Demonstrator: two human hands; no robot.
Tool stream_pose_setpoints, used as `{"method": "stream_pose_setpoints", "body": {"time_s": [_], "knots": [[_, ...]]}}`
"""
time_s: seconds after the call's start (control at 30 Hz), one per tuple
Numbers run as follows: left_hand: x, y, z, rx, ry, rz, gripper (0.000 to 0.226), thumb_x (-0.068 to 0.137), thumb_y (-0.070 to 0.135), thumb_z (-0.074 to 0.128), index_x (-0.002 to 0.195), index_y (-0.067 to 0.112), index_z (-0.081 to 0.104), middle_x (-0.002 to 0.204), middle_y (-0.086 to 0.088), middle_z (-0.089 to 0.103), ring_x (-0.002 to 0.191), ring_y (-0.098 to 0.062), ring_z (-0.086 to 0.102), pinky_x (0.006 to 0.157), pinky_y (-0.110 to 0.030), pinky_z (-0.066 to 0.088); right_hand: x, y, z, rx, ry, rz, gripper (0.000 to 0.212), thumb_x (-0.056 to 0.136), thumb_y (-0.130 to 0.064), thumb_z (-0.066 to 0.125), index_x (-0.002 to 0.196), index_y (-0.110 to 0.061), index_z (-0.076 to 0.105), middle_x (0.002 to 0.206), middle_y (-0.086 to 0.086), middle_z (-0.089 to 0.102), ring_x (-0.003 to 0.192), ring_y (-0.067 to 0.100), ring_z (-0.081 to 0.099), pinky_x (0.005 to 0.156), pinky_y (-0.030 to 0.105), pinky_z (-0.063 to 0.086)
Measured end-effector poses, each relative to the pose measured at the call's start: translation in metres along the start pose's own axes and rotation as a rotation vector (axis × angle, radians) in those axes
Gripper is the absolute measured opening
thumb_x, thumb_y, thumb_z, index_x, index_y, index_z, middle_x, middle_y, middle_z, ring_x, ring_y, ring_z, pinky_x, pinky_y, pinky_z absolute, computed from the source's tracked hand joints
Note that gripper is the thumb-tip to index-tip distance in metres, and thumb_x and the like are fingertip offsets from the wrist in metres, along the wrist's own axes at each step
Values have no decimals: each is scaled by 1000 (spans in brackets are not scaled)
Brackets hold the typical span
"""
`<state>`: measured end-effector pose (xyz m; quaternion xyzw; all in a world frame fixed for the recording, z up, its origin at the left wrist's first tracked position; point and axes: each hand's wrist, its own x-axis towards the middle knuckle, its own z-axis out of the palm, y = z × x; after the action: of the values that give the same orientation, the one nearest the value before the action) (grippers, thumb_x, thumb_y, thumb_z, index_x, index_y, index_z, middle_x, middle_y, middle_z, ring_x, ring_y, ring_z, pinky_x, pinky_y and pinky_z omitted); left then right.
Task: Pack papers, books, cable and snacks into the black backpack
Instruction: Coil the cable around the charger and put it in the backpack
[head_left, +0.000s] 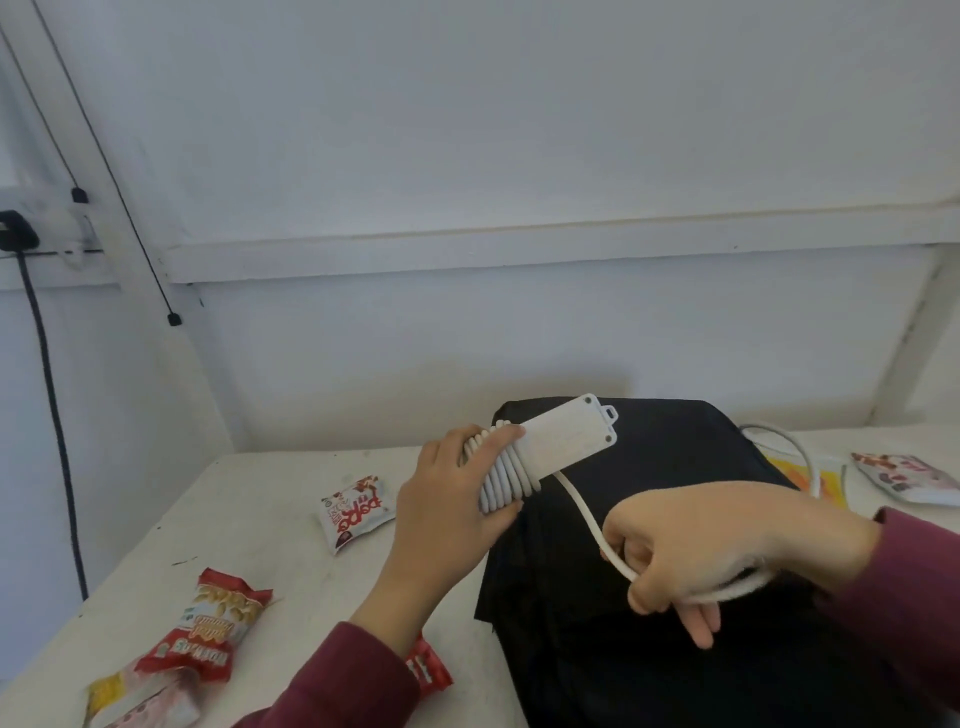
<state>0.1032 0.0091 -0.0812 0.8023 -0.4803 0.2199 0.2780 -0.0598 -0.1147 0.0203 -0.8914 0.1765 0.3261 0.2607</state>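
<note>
A white power strip (563, 439) with its white cable (584, 506) wound round one end is held above the black backpack (675, 467), which lies flat on the white table (249, 499). My left hand (452, 499) grips the wound end of the strip. My right hand (727, 545) grips the loose stretch of cable over the backpack; the rest of the cable loops past the bag's far right side. Snack packets lie on the table: a white and red one (356, 512), a red peanut pack (213, 623), a red one (428, 673) under my left sleeve.
More snack packets lie at the table's front left corner (140, 696) and at the far right (906, 478). A yellow item (826, 480) shows behind the backpack. A white wall stands close behind the table, with black cables and a socket (15, 228) at the left.
</note>
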Motion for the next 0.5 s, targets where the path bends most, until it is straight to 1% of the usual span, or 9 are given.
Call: {"method": "stream_pose_setpoints", "body": {"time_s": [0.07,0.13,0.2,0.23,0.27,0.33,0.4,0.47,0.5], "knots": [[6,6,7,35,2,10,77,66,40,78,129,40,34,118,0,52,101,-18,50,65,-23,42,-4,5,3,-241,162,64,19,91,-10,48,107,-4,58,70,2,63,56,9,59,52,19,43],[12,9,15,65,6,10,79,66,38,78,131,40,33,119,-1,52,103,-20,51,65,-27,45,-10,7,5,-515,393,76,18,90,-8,46,103,-14,58,83,0,59,73,14,55,61,24,38],[18,12,21,54,-6,-6,80,67,38,77,132,42,30,121,0,51,105,-21,49,69,-29,45,-14,12,5,-701,596,7,20,91,-7,42,102,-19,54,87,-3,52,77,17,48,71,28,31],[21,14,25,46,-15,-13,81,67,39,76,132,43,28,121,0,51,105,-21,49,73,-30,44,-14,16,4,-776,684,-52,20,91,-8,40,101,-21,52,85,-4,49,76,18,45,73,30,26],[23,16,28,47,-19,-12,81,67,40,75,132,43,28,121,1,51,105,-21,49,77,-32,43,-12,21,3,-817,769,-110,19,91,-9,40,99,-23,50,83,-4,47,75,19,42,72,31,24],[27,19,35,69,-26,3,77,67,44,72,133,42,31,119,1,53,104,-22,51,86,-39,42,-9,27,-2,-797,885,-217,14,94,-15,39,93,-27,47,78,-5,44,71,20,44,67,32,25],[29,26,41,65,-41,9,74,67,46,69,133,40,35,117,1,53,102,-22,51,88,-39,39,-8,31,-6,-769,911,-236,11,99,-25,36,91,-28,43,74,-6,41,71,20,47,67,34,35],[28,35,46,65,-48,16,71,65,48,64,131,39,40,114,1,54,99,-22,52,86,-38,37,-5,34,-6,-725,889,-221,11,101,-28,34,89,-29,35,67,-8,34,65,18,41,82,36,39],[27,39,48,79,-52,16,70,64,49,61,130,39,42,113,1,54,99,-22,53,88,-40,37,-2,36,-5,-717,901,-230,12,100,-29,37,88,-29,34,62,-8,29,57,16,35,76,34,41]]}}
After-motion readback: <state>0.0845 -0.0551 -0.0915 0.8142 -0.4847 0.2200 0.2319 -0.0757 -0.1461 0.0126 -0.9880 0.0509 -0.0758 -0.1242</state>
